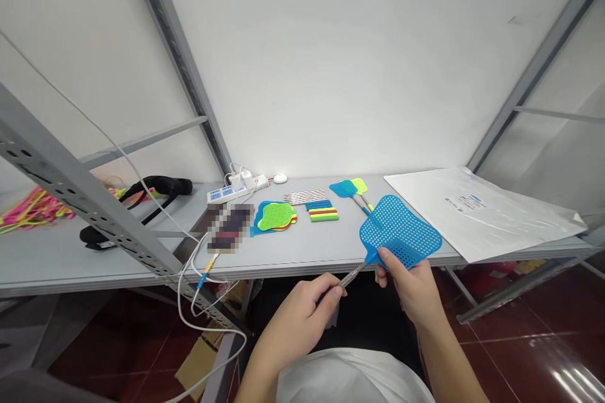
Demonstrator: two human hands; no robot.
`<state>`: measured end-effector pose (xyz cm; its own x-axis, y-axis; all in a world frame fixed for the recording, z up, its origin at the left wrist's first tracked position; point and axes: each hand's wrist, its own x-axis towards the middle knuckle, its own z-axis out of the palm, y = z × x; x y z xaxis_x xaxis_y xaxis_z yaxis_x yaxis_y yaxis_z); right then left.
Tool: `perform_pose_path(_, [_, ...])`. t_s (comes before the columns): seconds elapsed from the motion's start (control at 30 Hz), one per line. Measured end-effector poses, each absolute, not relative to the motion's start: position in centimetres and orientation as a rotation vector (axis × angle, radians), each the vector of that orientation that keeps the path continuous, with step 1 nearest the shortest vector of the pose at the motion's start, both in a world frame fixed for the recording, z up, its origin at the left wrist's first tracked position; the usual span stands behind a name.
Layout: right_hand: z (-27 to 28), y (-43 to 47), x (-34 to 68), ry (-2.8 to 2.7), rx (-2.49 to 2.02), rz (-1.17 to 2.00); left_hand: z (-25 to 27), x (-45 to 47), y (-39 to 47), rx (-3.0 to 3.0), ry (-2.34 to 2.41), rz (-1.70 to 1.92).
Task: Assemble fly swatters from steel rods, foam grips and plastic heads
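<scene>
A blue fly swatter point(401, 230) with a perforated head is held in front of the shelf edge. My right hand point(409, 283) pinches the lower edge of its head, thumb on top. Around the lower end of its metal rod my left hand point(307, 312) is closed; the grip end is hidden in the fingers. Behind it on the shelf lie a blue swatter point(343, 188) and a yellow-green swatter point(359, 186). A pile of loose swatter heads point(276, 216), green on top, rests further left. Beside it are metal rods point(305, 196) and several coloured handle grips point(322, 211).
A white plastic bag point(482, 211) covers the right side of the grey shelf point(283, 258). At the left are a power strip point(236, 189), a pixelated device point(230, 228), white cables point(179, 289) and a black headband-like item point(161, 186). A metal upright point(108, 220) stands at the left.
</scene>
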<state>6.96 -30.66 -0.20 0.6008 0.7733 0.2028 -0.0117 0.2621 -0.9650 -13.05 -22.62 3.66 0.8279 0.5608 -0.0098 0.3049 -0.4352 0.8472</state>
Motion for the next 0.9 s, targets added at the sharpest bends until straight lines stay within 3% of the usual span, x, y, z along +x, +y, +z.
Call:
perform_pose_path(0.4, [-0.3,-29.5,5.6,-0.723,-1.171,0.679,2.4,-12.8,-22.5,2.503,0.767,0.647])
perform_pose_path(0.67, [-2.2,-28.1,4.6,-0.818,-1.221,0.846,1.6,-12.9,-21.1,2.565,0.878,0.585])
perform_pose_path(0.9, [-3.6,-27.4,2.8,-0.783,-1.267,0.811,2.3,-12.5,-21.8,2.473,0.760,0.530])
